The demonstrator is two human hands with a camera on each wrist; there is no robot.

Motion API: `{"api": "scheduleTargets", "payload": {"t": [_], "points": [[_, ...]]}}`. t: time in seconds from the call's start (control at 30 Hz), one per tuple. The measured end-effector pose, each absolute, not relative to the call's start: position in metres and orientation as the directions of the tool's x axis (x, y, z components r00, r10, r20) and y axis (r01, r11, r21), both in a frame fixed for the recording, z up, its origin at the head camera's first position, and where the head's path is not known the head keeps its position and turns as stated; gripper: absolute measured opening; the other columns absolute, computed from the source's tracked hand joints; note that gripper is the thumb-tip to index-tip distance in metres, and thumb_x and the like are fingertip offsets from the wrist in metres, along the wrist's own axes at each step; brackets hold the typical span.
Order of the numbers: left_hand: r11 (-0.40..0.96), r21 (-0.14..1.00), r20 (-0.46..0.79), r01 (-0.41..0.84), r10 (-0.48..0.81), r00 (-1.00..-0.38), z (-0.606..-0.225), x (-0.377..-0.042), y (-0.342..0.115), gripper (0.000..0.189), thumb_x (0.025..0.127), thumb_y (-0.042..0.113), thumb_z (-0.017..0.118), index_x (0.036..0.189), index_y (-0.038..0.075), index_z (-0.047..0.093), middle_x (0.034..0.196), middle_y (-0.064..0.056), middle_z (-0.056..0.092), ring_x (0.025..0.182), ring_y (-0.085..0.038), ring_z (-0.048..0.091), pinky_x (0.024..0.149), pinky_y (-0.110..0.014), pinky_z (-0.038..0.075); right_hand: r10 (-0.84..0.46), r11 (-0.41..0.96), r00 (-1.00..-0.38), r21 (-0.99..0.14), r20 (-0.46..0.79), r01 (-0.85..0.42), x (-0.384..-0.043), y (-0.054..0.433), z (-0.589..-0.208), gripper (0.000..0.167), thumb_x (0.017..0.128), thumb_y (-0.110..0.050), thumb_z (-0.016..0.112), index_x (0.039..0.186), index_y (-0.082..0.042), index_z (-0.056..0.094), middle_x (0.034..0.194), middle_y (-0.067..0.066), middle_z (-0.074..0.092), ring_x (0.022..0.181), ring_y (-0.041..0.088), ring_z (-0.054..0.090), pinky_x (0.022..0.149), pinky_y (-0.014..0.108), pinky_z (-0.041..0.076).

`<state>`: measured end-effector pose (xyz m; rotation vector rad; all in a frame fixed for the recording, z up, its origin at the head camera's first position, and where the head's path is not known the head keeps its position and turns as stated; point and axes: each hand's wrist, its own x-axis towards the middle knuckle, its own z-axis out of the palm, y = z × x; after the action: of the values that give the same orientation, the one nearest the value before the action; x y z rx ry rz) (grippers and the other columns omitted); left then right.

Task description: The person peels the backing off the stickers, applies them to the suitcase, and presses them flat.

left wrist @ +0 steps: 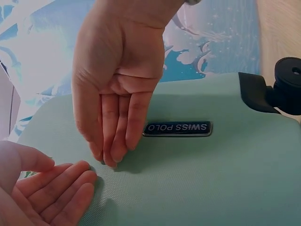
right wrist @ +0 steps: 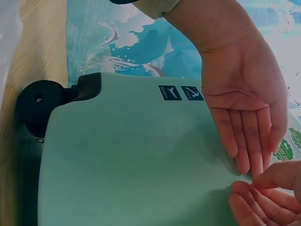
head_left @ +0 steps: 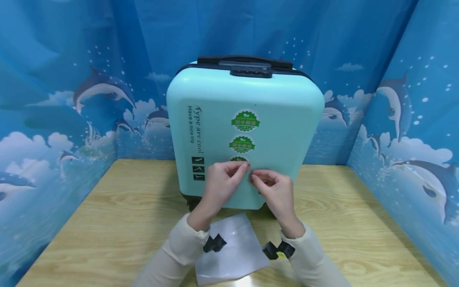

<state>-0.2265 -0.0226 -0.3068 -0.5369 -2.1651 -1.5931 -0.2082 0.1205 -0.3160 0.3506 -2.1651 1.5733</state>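
A mint-green suitcase (head_left: 283,131) stands upright, and both hands meet low on its front. Thumb and forefinger of my left hand (head_left: 224,179) come together just below a partly covered green sticker (head_left: 238,158). My right hand (head_left: 276,187) has its thumb and forefinger together beside them. I cannot tell whether anything thin is pinched between these fingertips. From the left wrist, the right hand (left wrist: 120,84) reaches down beside a SWISS POLO badge (left wrist: 178,128). In the right wrist view, the left hand (right wrist: 244,94) is close to the suitcase, its fingertips near the right thumb (right wrist: 277,174).
Higher on the suitcase are two more green stickers, an upper sticker (head_left: 245,121) and a middle sticker (head_left: 242,144). A pale glossy sheet (head_left: 233,251) lies on the wooden table (head_left: 118,223) beneath the forearms. Blue dolphin curtains (head_left: 143,52) enclose the table's back and sides.
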Motion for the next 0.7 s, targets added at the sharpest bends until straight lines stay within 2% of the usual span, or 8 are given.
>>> {"api": "scheduleTargets", "payload": {"t": [0.07, 0.17, 0.23, 0.3, 0.47, 0.7], "points": [[0.290, 0.804, 0.519, 0.519, 0.084, -0.851, -0.308, -0.227, -0.023, 0.018, 0.091, 0.018, 0.062, 0.094, 0.005, 0.074, 0.084, -0.003, 0.073, 0.062, -0.013, 0.065, 0.040, -0.019, 0.035, 0.044, 0.327, -0.871, -0.830, 0.490, -0.451, -0.207, 0.122, -0.316, 0.010, 0.085, 0.000, 0.066, 0.092, 0.006, 0.071, 0.083, 0.018, 0.071, 0.071, 0.022, 0.070, 0.056, 0.020, 0.053], [0.280, 0.815, 0.499, 0.508, 0.110, -0.860, -0.310, -0.227, -0.025, 0.018, 0.091, 0.018, 0.062, 0.094, 0.005, 0.074, 0.085, -0.003, 0.073, 0.066, -0.012, 0.066, 0.045, -0.017, 0.043, 0.028, 0.338, -0.864, -0.818, 0.502, -0.465, -0.211, 0.128, -0.326, 0.010, 0.085, -0.003, 0.068, 0.091, 0.003, 0.072, 0.083, 0.016, 0.072, 0.070, 0.016, 0.069, 0.059, 0.020, 0.054], [0.252, 0.832, 0.479, 0.494, 0.123, -0.869, -0.312, -0.226, -0.030, 0.018, 0.092, 0.017, 0.062, 0.096, 0.005, 0.074, 0.086, -0.003, 0.073, 0.073, -0.011, 0.069, 0.050, -0.019, 0.046, 0.016, 0.342, -0.855, -0.806, 0.519, -0.483, -0.214, 0.134, -0.335, 0.010, 0.084, -0.007, 0.070, 0.091, 0.000, 0.073, 0.082, 0.013, 0.072, 0.069, 0.014, 0.069, 0.060, 0.021, 0.055], [0.214, 0.853, 0.458, 0.475, 0.128, -0.880, -0.313, -0.225, -0.037, 0.017, 0.092, 0.016, 0.061, 0.097, 0.005, 0.074, 0.088, -0.004, 0.073, 0.081, -0.012, 0.070, 0.060, -0.020, 0.053, 0.004, 0.354, -0.844, -0.790, 0.536, -0.500, -0.214, 0.139, -0.341, 0.011, 0.084, -0.010, 0.071, 0.091, -0.002, 0.074, 0.081, 0.010, 0.072, 0.068, 0.014, 0.069, 0.059, 0.022, 0.055], [0.156, 0.877, 0.439, 0.455, 0.128, -0.889, -0.321, -0.222, -0.066, 0.018, 0.092, 0.015, 0.061, 0.099, 0.003, 0.073, 0.091, -0.009, 0.073, 0.086, -0.019, 0.070, 0.077, -0.029, 0.056, -0.015, 0.395, -0.831, -0.761, 0.555, -0.515, -0.210, 0.155, -0.350, 0.011, 0.085, -0.011, 0.070, 0.092, -0.004, 0.073, 0.081, 0.007, 0.072, 0.069, 0.020, 0.069, 0.060, 0.023, 0.056], [0.287, 0.881, 0.361, 0.376, 0.106, -0.927, -0.348, -0.223, -0.113, 0.019, 0.092, 0.016, 0.061, 0.100, 0.002, 0.072, 0.094, -0.011, 0.072, 0.086, -0.019, 0.070, 0.076, -0.026, 0.056, -0.026, 0.551, -0.834, -0.688, 0.551, -0.471, -0.206, 0.189, -0.368, 0.010, 0.086, -0.011, 0.069, 0.090, -0.003, 0.073, 0.080, 0.005, 0.072, 0.068, 0.007, 0.065, 0.059, 0.019, 0.054]]}}
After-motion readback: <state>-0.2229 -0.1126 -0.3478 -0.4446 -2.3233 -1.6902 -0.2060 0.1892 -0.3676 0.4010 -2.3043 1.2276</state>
